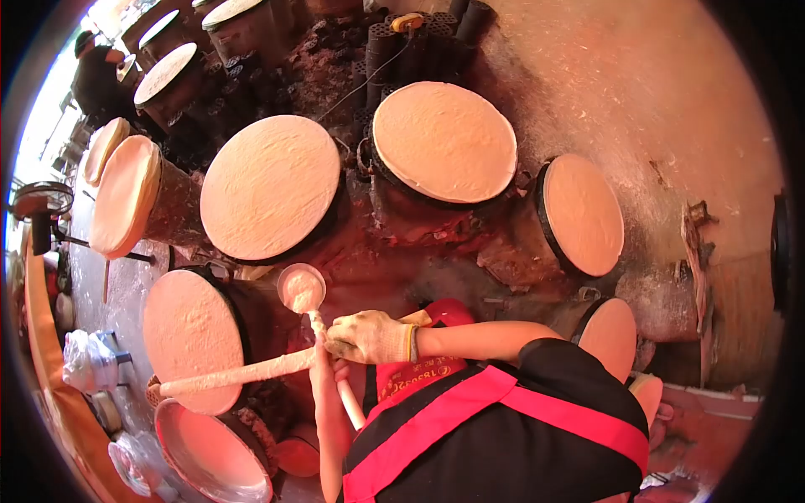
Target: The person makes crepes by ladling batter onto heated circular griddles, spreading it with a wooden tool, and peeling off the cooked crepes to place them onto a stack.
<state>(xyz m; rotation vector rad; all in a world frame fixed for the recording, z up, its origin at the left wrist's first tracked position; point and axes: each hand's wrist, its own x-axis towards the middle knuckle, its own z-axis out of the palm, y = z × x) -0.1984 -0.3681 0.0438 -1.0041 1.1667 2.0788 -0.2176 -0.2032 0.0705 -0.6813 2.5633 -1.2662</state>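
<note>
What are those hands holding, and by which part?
A ladle, by its handle, and a long coated stick, towards one end. The bare left hand and gloved right hand bunch together there, so which grips which cannot be told.

floor (604, 67), kinda dusty | pale-topped round drums (270, 186) around the gloved right hand (369, 337) | black cylinder stacks (381, 44) past it

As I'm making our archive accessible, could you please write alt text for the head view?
A person's gloved right hand and left hand meet where a ladle of pale, paste-like stuff and a long, pale-coated stick cross. Large round vessels with pale tops surround them; dark perforated cylinders stand beyond.
</note>
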